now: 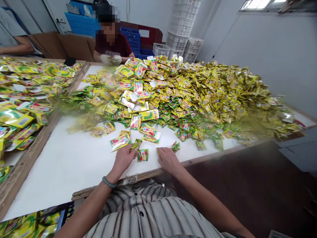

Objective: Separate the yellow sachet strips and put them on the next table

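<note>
My left hand (pixel 124 159), with a beaded bracelet on the wrist, is closed on a small green and yellow packet (pixel 136 144). Just beside its fingers a green packet with a red print (pixel 143 155) lies flat on the white tabletop (pixel 94 155). A yellow printed box (pixel 120 140) lies behind the left hand. To the right, my right hand (pixel 168 159) rests low over the table with its fingers pressed together; what they hold, if anything, is hidden. Another green packet (pixel 176 146) lies right behind its knuckles. An open-flapped small box (pixel 150 134) lies between and beyond both hands.
A large heap of yellow and green packets (pixel 210 96) covers the back and right of the table, with several small boxes on it. A wooden divider (pixel 42 145) borders more boxes at left. A co-worker (pixel 112 46) sits across; white crates (pixel 183 26) stand behind.
</note>
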Motion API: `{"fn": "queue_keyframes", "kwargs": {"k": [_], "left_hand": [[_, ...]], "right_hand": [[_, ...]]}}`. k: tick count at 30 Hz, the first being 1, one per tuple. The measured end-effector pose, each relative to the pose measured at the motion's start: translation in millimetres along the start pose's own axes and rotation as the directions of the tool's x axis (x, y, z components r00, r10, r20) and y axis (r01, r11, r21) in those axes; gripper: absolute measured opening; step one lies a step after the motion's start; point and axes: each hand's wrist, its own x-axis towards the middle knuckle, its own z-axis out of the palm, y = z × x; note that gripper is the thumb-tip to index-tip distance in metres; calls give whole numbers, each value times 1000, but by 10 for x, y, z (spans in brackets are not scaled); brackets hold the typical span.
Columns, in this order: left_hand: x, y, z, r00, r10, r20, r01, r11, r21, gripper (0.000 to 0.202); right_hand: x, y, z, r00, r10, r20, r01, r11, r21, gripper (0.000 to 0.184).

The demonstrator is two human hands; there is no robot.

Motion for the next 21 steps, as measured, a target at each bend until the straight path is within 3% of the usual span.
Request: {"fn": "queue_keyframes", "kwargs": {"k": [3,5,7,10,13,15,16,19,21], "left_hand": [[-45,-1,28,984,-144,106,170,936,-309,41],[-85,19,40,977,-157,144,203,893,-401,47],[-123,49,42,982,-105,155,168,863,-477,45],[-164,92,39,986,-23,168,118,805,-582,40],[-195,118,54,986,-6,169,116,753,-648,42],[-211,127,83,986,27,165,96,718,-689,43],[-218,130,101,986,51,157,76,704,-706,42],[-229,142,153,996,58,63,4,702,-712,42],[-229,141,163,1000,14,13,-2,716,-698,45]], "right_hand": [[75,27,38,982,176,-61,-145,928,344,34],[140,3,56,962,272,-6,-202,726,657,27],[196,-72,60,959,277,64,-188,449,873,26],[250,-247,40,954,275,119,-164,149,975,30],[292,-412,32,935,310,171,-183,10,983,35],[324,-489,63,927,342,151,-165,11,986,36],[341,-518,89,925,361,116,-145,54,988,36],[375,-587,169,909,414,-49,-83,293,953,30],[373,-629,184,905,413,-102,-81,401,912,27]]}}
